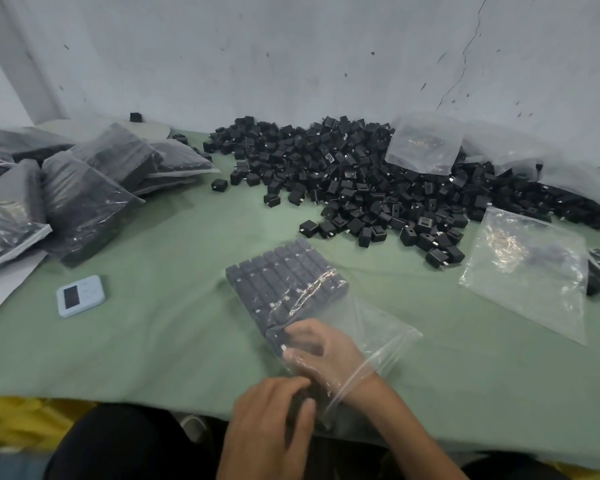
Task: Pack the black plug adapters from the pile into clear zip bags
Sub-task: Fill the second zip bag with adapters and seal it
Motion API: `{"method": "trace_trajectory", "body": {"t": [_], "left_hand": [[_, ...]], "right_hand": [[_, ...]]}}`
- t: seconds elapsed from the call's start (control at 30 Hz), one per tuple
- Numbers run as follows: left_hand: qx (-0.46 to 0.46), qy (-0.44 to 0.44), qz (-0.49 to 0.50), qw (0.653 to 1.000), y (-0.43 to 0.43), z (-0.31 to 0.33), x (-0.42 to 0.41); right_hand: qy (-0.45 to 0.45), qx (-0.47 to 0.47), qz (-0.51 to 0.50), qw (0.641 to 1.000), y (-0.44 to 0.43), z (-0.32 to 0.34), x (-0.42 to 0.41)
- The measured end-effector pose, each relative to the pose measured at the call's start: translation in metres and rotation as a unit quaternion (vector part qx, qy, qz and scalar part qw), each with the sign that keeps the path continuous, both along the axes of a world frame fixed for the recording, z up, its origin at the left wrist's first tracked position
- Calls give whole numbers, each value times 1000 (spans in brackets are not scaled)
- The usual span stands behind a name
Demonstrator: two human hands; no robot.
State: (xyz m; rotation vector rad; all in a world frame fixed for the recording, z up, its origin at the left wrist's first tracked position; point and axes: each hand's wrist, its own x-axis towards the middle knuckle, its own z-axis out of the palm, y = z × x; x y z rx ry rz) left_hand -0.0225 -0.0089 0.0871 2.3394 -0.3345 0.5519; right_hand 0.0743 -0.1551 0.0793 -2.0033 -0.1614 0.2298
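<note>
Wall [291, 57], grey-white, cracked and flecked with dark marks, backs my workbench, which is covered edge to edge by a pale green cloth [146, 348].

Against the wall at centre and right sprawls the pile [343, 181] of black adapters, far too many to count. Strays sit at its near and left edges, and one stands alone far back on the left. Loose clear plastic is heaped along the wall behind the pile's right side.

At left lie the packed bags [84, 202], at least five in view, stacked and leaning on one another.

I count two empty bags [527, 271]: one flat on the cloth at right, and one resting on the pile's far side.

One bag [371, 327] lies before me, its far end filled with adapters in neat rows, its mouth toward me.

One pale blue timer [80, 295] sits on the cloth at left, well apart from the bag.

My right hand [323, 351] is inside the bag, fingers bent over the nearest adapters; whether they grip or only press, I cannot tell. My left hand [271, 417] pinches the bag's near end at the bench edge, thumb on something dark under the plastic.
</note>
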Motion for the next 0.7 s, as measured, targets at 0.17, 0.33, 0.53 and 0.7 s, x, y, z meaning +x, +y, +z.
{"method": "trace_trajectory", "body": {"t": [0.17, 0.33, 0.53, 0.7], "left_hand": [[-3, 61, 27, 998, 33, -9, 27], [141, 21, -73, 987, 42, -10, 47], [158, 13, -86, 984, 40, -18, 51], [157, -4, -67, 985, 38, -20, 52]], "right_hand": [[-16, 18, -17, 1000, 2, -2, -6], [-97, -51, 15, 994, 0, -2, -3], [-143, -81, 42, 986, -2, 2, -7], [-158, -67, 145, 974, -11, 24, -26]]}}
